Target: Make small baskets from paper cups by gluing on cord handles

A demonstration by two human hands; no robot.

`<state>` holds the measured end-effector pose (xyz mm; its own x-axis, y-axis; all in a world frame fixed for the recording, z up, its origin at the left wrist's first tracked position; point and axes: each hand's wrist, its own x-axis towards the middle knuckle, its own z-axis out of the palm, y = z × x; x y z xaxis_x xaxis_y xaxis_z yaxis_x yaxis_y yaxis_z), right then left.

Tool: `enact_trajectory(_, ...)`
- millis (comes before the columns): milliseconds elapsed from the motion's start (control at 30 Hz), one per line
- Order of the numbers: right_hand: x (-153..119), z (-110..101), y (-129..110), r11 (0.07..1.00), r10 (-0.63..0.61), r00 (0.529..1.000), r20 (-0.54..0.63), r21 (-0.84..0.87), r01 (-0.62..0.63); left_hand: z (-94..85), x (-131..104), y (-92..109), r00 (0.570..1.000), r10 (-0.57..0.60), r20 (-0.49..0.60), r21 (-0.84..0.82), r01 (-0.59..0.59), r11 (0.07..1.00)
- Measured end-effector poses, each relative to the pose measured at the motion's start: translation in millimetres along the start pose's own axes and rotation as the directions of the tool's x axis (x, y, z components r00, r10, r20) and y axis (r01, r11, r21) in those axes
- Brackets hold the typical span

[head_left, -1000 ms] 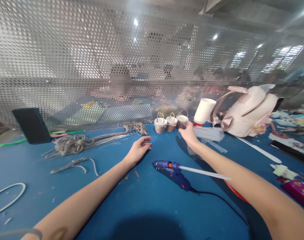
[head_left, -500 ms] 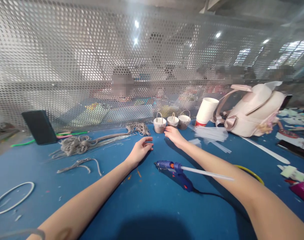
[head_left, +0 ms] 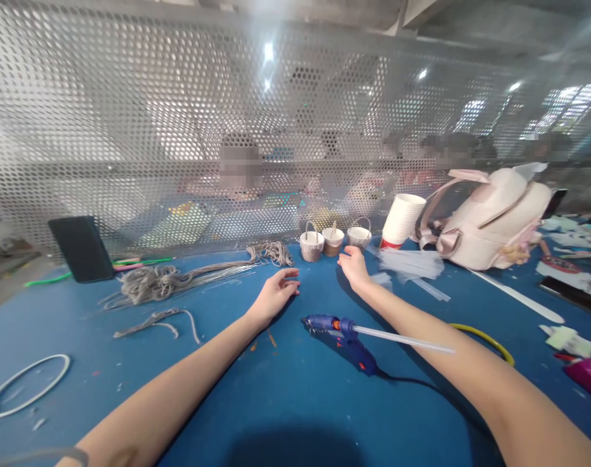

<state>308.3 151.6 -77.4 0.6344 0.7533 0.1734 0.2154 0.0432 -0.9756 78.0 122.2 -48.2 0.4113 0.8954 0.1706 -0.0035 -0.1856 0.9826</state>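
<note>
Three small cup-like baskets with string handles stand in a row at the back: a left basket point(head_left: 312, 247), a middle basket point(head_left: 333, 243) and a right basket point(head_left: 359, 237). My right hand point(head_left: 354, 267) is just in front of the middle and right baskets, fingers apart and slightly bent, holding nothing. Whether its fingertips touch the right basket I cannot tell. My left hand point(head_left: 274, 297) rests on the blue table point(head_left: 295, 402), its fingers loosely curved and apart, with nothing in them. Between my forearms lies a blue glue gun point(head_left: 341, 337) with a clear glue stick in it.
Grey cord bundles point(head_left: 152, 283) and a black phone point(head_left: 81, 250) are on the left. A white ring point(head_left: 27, 386) lies nearer. Paper cups point(head_left: 403, 219), clear glue sticks point(head_left: 410, 263) and a pale backpack point(head_left: 494, 217) stand right. A perforated metal screen point(head_left: 144, 143) borders the back.
My right hand has moved right, from beside the left and middle baskets to in front of the right one. The middle basket sits slightly further left and its handle has turned.
</note>
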Motion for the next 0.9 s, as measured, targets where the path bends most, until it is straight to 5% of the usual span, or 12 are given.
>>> enact_trajectory(267, 8.1, -19.4, -6.0, 1.000, -0.016, 0.981, -0.196, -0.028, 0.011, 1.9, -2.0, 1.9, 1.000, 0.028, 0.003, 0.062, -0.028, 0.998)
enact_trajectory(500, -11.1, -23.6, -15.3, 0.999, 0.036, 0.987, -0.154, -0.019, -0.039, -12.7, -10.6, 22.4, 0.992, 0.113, -0.063, 0.228, -0.096, 0.969)
enact_trajectory(700, -49.7, -38.9, -13.3, 0.992, 0.126, 0.992, -0.002, -0.029, -0.126, -61.7, -32.3, 50.2, 0.946, 0.209, -0.248, 0.487, -0.065, 0.871)
enact_trajectory(900, -59.3, -44.7, -19.8, 0.991, 0.109, 0.991, 0.082, -0.082, -0.102, -148.6, -49.1, 67.2, 0.818, 0.327, -0.472, 0.677, 0.099, 0.729)
